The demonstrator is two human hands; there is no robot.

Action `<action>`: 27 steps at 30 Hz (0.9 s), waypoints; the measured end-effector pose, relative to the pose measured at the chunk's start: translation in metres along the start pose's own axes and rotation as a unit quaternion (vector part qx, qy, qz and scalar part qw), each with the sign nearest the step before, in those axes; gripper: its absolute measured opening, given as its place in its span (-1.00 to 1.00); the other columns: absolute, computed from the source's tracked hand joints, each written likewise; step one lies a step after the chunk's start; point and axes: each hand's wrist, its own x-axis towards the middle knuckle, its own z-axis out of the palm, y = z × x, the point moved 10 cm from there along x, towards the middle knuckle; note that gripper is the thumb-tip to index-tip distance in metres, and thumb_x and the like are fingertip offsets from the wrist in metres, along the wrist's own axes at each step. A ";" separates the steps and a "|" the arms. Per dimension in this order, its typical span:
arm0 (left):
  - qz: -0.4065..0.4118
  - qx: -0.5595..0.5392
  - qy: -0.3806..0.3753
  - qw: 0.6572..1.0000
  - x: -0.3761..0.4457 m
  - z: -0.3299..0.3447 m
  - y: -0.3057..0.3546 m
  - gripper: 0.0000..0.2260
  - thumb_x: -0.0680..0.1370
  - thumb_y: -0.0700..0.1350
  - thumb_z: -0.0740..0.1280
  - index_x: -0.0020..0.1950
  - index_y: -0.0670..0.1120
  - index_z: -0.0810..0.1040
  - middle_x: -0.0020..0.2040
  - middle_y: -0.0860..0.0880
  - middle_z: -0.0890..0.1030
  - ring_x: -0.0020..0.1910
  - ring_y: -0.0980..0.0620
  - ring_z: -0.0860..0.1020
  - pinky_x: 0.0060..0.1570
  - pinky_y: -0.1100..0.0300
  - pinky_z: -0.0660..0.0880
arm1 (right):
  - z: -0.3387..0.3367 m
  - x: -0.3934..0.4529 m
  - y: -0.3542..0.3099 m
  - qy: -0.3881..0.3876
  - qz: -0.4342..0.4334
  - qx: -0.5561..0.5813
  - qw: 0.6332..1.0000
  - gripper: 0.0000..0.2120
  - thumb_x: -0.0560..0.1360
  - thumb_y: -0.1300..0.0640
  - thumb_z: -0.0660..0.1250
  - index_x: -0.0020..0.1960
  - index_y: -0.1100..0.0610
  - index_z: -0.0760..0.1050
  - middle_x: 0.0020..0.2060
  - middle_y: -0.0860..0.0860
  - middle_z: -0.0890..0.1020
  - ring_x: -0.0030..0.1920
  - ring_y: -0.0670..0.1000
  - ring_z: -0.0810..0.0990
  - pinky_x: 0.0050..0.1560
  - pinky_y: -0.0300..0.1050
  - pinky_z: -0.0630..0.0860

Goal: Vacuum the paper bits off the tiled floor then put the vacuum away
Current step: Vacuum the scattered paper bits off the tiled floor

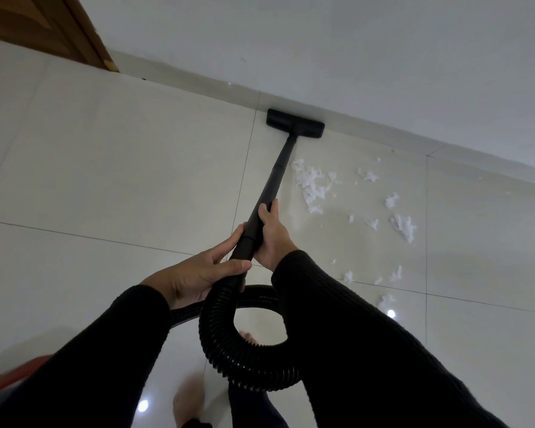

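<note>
Against the wall base sits the floor head, black, flat on the tiled floor; wand runs back from it to both hands. Right hand wrapped tight round the wand, fingers over the top; left hand lower down, cupping the cuff where wand meets hose, thumb across, grip looser. Ribbed hose loops down betw. the forearms & curls back toward a red vacuum body, only partly in view bottom left.

Paper bits lie to the right of the wand, densest patch just beside it, more scattered toward the right & nearer the person; none under the head yet, so job looks barely begun on this patch.

Risks, as I judge them: head is off to the side of the mess, so a straight pull back would miss most of it; needs a sideways sweep right. Light scraps could scatter from the head's edge or exhaust air if swung fast; bits near the wall edge may get shoved along the skirting rather than sucked up. Hose loop hangs close to a bare foot; stepping fwd could snag it & jerk the wand. Glossy tile, so footing may be slippery.
</note>
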 end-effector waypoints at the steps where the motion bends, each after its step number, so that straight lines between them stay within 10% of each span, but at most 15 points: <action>1: -0.001 -0.002 -0.001 1.000 0.000 0.003 0.001 -0.26 0.36 -0.07 0.40 0.39 0.39 0.14 -0.33 -0.01 0.56 -0.31 0.08 0.56 -0.27 0.26 0.53 | -0.002 0.000 0.000 -0.003 0.002 -0.001 1.000 -0.53 0.66 0.05 0.12 0.52 -0.18 0.09 -0.12 -0.04 0.42 -0.30 -0.03 0.45 -0.24 -0.10 0.54; 27: -0.010 0.028 -0.012 0.999 -0.039 0.047 -0.043 -0.33 0.50 -0.15 0.35 0.45 0.32 0.13 -0.33 -0.06 0.57 -0.31 0.05 0.55 -0.25 0.25 0.54 | -0.036 -0.064 0.025 0.010 -0.010 -0.034 0.999 -0.41 0.64 0.09 0.18 0.52 -0.28 0.01 -0.05 -0.05 0.40 -0.23 -0.04 0.47 -0.19 -0.08 0.54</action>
